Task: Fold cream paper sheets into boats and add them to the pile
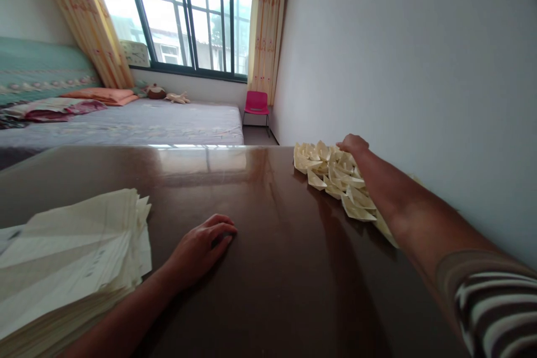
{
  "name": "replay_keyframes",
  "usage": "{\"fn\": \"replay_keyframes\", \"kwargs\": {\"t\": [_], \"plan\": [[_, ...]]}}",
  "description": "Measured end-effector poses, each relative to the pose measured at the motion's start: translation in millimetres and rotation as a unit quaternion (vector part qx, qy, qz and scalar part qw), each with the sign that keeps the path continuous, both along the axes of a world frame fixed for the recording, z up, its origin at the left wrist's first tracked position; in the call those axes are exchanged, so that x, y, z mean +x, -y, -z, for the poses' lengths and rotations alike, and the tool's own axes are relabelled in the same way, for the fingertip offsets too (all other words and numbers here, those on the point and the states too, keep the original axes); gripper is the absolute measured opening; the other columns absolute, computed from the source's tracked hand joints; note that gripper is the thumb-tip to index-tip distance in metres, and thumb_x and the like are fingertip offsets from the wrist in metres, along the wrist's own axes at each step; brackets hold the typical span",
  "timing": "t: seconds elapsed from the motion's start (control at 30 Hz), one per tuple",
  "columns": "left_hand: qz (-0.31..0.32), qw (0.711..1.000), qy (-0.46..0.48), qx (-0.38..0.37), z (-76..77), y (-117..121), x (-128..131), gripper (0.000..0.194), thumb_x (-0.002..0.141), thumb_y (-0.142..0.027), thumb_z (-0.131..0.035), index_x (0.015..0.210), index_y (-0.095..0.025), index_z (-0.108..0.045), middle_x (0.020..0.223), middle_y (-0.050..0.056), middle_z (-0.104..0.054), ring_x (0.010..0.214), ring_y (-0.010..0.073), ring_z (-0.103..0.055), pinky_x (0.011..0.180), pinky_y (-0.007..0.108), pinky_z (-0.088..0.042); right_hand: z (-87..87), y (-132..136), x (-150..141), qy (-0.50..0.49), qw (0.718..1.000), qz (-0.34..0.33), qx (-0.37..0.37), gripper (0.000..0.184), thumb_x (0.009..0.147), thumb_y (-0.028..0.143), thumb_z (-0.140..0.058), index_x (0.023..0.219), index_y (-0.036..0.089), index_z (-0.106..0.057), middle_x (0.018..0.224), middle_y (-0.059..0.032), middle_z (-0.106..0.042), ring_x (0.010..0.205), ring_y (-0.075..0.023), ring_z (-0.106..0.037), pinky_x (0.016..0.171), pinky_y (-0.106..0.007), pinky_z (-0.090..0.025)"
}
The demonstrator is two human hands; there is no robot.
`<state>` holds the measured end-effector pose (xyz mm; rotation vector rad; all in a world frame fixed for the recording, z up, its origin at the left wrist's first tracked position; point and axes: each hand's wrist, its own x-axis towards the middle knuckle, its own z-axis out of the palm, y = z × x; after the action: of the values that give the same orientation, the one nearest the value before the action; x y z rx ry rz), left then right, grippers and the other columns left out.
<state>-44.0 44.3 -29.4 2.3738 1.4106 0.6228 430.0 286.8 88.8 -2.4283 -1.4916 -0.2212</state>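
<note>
My left hand [207,243] rests on the glossy brown table [268,279], its fingers loosely bent and a gap showing between thumb and fingers. Nothing is in it. My right arm reaches far out along the wall, and my right hand [354,143] is at the far end of a cluster of folded cream paper boats [329,170]. Its fingers are mostly hidden, so I cannot see whether it holds a boat. The forearm covers part of the cluster. To the left of my left hand lies a thick stack of printed paper sheets [75,251].
A white wall [398,67] runs close along the table's right side. Beyond the far edge stand a bed [188,123] with orange pillows [103,95] and a pink chair [257,103]. A window [193,17] with yellow curtains [268,28] is behind them.
</note>
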Motion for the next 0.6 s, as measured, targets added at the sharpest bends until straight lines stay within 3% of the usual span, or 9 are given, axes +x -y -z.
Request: {"fn": "replay_keyframes", "kwargs": {"t": [0.13,0.2,0.3,0.47,0.6], "plan": [[0.005,1.000,0.008,0.008,0.5,-1.7,0.4,0.028,0.089,-0.039,-0.043,0.098,-0.028,-0.067,0.114,-0.001,-0.061,0.087,0.0151,-0.065,0.082,0.027,-0.049,-15.1,27.8,-21.3,-0.007,0.997,-0.054,0.055,0.034,0.085,0.041,-0.053,0.094,0.014,-0.072,0.104,-0.0182,-0.069,0.098,-0.0274,-0.063,0.076,-0.035,-0.048],[0.015,1.000,0.011,0.017,1.7,-3.1,-0.1,0.028,0.089,-0.040,-0.043,0.098,-0.028,-0.067,0.113,0.000,-0.062,0.087,0.0160,-0.065,0.082,0.028,-0.049,-8.6,50.2,-47.3,-0.019,0.990,-0.123,0.072,0.037,0.089,0.042,-0.047,0.095,0.016,-0.072,0.100,-0.0134,-0.071,0.094,-0.0234,-0.064,0.075,-0.030,-0.047],[0.031,0.999,0.004,0.034,2.2,-3.3,-0.9,0.029,0.090,-0.039,-0.042,0.100,-0.028,-0.067,0.112,0.001,-0.063,0.091,0.0176,-0.064,0.084,0.029,-0.049,27.5,94.6,-104.7,-0.065,0.963,-0.258,0.047,0.041,0.088,0.048,-0.047,0.089,0.017,-0.074,0.080,-0.0059,-0.072,0.075,-0.0167,-0.064,0.064,-0.023,-0.044],[0.048,0.995,-0.026,0.085,-5.4,9.2,2.0,0.032,0.091,-0.033,-0.039,0.102,-0.024,-0.068,0.110,0.004,-0.064,0.096,0.0189,-0.062,0.088,0.030,-0.048,103.2,177.9,-196.3,-0.157,0.882,-0.443,-0.024,0.041,0.087,0.049,-0.047,0.083,0.020,-0.075,0.066,0.0009,-0.069,0.060,-0.0128,-0.060,0.055,-0.021,-0.041],[0.050,0.995,-0.053,0.072,-8.9,17.5,7.7,0.031,0.090,-0.025,-0.041,0.104,-0.023,-0.069,0.109,0.006,-0.063,0.098,0.0186,-0.060,0.091,0.029,-0.046,122.9,206.6,-215.7,-0.194,0.852,-0.485,-0.007,0.039,0.088,0.046,-0.046,0.082,0.019,-0.074,0.073,-0.0019,-0.071,0.067,-0.0160,-0.062,0.062,-0.024,-0.042]]}}
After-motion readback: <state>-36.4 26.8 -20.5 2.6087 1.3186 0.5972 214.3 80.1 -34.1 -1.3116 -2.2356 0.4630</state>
